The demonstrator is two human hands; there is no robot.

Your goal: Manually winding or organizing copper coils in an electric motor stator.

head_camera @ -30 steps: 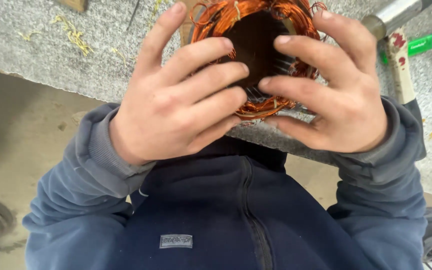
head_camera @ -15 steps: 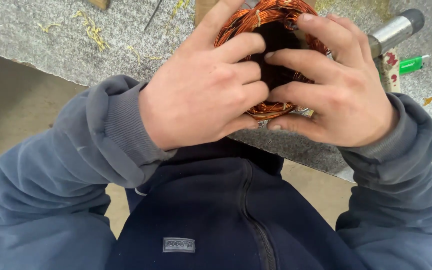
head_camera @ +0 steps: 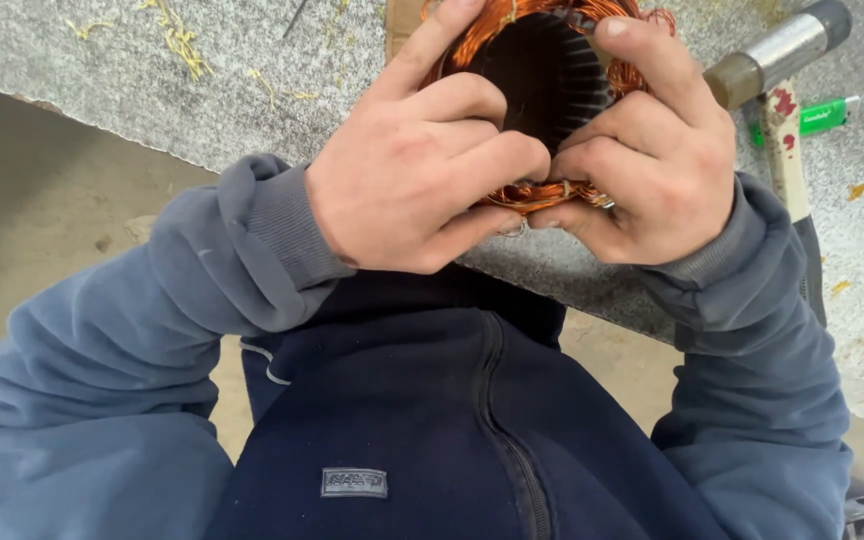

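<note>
Both hands clamp on a round motor stator (head_camera: 542, 100) wound with copper wire, held at the near edge of the grey speckled counter (head_camera: 252, 90). On the left, the left hand (head_camera: 412, 170) wraps the stator's left side, its forefinger stretched up along the outer rim and the other fingers curled into the dark bore. Straw-coloured scraps (head_camera: 177, 40) lie scattered on the counter to the far left. In the middle, the fingertips of both hands meet at the near coil bundle, pinching the copper windings (head_camera: 542, 190) there. On the right, the right hand (head_camera: 652, 170) grips the opposite side, thumb over the far rim. Further right lie a hammer (head_camera: 782, 110) with a metal head and pale handle, and beyond it a green lighter (head_camera: 822, 115). By its look the stator is heavy and rigid in its steel core, while the thin wire is pliable, easily nicked and springy; the solid outer rim seems the safest place to hold.
</note>
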